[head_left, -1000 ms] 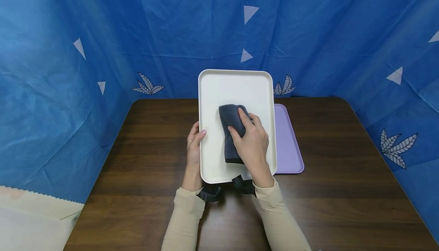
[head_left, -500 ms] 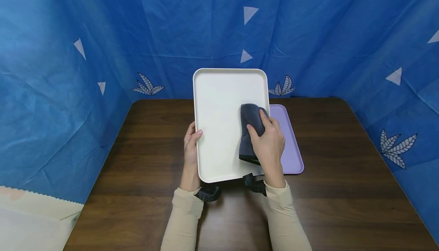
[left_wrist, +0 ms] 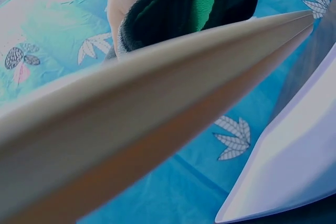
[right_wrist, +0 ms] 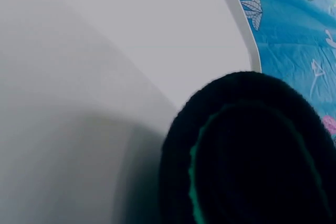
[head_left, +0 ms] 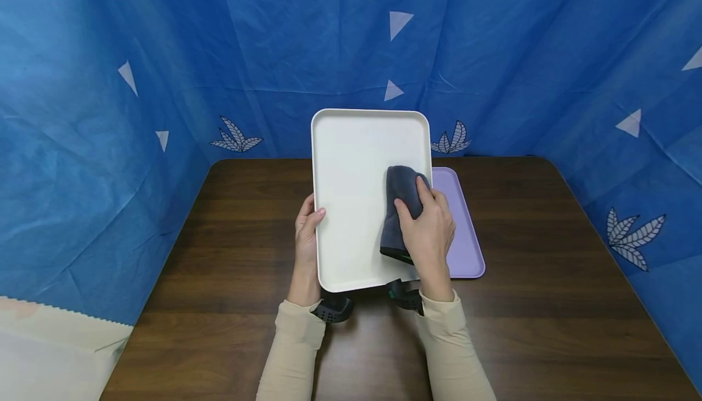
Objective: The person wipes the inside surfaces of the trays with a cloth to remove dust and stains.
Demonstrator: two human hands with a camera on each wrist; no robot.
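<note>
A white rectangular tray (head_left: 351, 175) is held up tilted, its inner face toward the head camera. My left hand (head_left: 306, 242) grips its left long side, thumb over the rim. On the tray's right half, my right hand (head_left: 430, 230) holds a folded dark grey cloth (head_left: 396, 224) against the surface, thumb and fingers pinching it. Seen from the left wrist, the tray's edge (left_wrist: 173, 87) runs across the view, and the folded cloth (left_wrist: 173, 9) shows green inside its folds. In the right wrist view the cloth (right_wrist: 252, 156) looks nearly black against the tray (right_wrist: 105, 51).
Behind the white tray's right side, a purple tray (head_left: 463, 236) lies on the dark wooden table (head_left: 548, 267), partly hidden. A blue curtain (head_left: 307, 35) with leaf and triangle prints hangs around the back and sides. Pale fabric (head_left: 49, 352) shows at lower left.
My right hand has slid the cloth rightward over the white tray, from its middle to its right side. The tray has shifted slightly left; the left hand keeps its grip.
</note>
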